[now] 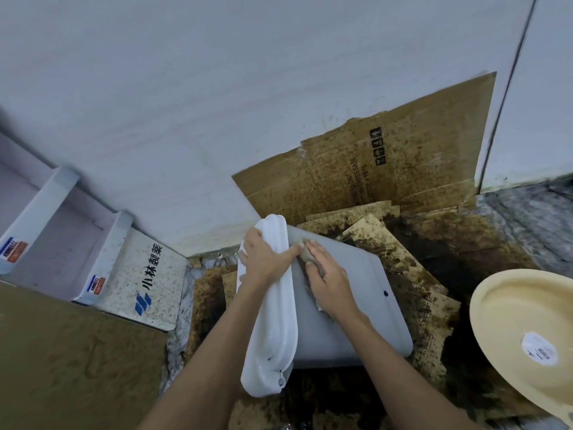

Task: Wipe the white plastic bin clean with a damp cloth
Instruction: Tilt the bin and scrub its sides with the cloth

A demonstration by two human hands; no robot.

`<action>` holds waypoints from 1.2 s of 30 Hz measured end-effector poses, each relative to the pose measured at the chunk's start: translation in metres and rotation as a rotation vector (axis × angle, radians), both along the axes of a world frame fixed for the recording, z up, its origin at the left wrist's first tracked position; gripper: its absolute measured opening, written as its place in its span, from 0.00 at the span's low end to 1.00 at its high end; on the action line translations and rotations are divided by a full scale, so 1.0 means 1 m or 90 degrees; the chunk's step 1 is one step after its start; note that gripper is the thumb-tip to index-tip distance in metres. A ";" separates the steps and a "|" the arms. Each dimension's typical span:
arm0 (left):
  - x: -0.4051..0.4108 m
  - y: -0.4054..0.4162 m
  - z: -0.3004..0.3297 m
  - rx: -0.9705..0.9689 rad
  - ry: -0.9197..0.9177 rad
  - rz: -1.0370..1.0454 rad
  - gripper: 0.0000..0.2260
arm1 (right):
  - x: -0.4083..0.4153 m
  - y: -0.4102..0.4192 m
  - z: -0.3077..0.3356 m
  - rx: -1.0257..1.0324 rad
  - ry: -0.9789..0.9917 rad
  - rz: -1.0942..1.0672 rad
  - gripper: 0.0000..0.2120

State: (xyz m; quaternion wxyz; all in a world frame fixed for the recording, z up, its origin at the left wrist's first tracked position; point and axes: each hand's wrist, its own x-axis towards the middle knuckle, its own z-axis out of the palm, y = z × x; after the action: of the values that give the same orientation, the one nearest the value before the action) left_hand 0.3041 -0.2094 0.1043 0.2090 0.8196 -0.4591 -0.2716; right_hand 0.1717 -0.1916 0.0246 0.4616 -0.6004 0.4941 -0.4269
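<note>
Head view looks down on a white plastic bin (pixel 338 305) tipped onto its side on stained cardboard sheets (pixel 412 268) spread over the floor, its rim to the left and its flat side facing up. Nearest on the right sits a cream round lid (pixel 524 321); nearest on the left lies a brown cardboard panel (pixel 71 367). At the bin's far end, the left hand (pixel 263 259) curls its fingers over the rim, gripping it. Just beside it the right hand (pixel 328 280) lies flat on the bin's side, fingers stretched out and pressing a grubby cloth (pixel 307 254) against the plastic. Further left, a white printed box (pixel 136 274) lies opened out. Beyond the bin, a spattered flattened carton (pixel 387 162) leans against the pale wall (pixel 217 103).
</note>
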 end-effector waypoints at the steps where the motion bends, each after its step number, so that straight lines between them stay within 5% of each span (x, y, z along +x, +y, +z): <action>1: 0.000 -0.003 -0.001 -0.007 0.007 -0.002 0.36 | -0.003 0.001 -0.004 0.007 0.019 0.011 0.22; 7: -0.012 0.006 0.005 -0.074 -0.034 -0.019 0.36 | -0.017 0.013 -0.018 0.030 0.064 0.003 0.28; 23: -0.042 0.077 0.044 -0.258 -0.053 -0.186 0.43 | -0.015 0.037 0.040 -0.103 -0.010 -0.206 0.23; 36: -0.032 0.125 0.028 -0.308 -0.059 -0.228 0.42 | -0.067 0.035 0.061 -0.195 0.086 -0.121 0.16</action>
State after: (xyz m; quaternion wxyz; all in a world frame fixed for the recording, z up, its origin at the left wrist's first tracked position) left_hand 0.2718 -0.0848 0.1328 0.3257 0.6638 -0.6564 -0.1496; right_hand 0.1051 -0.1569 0.0858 0.2885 -0.6415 0.5077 -0.4975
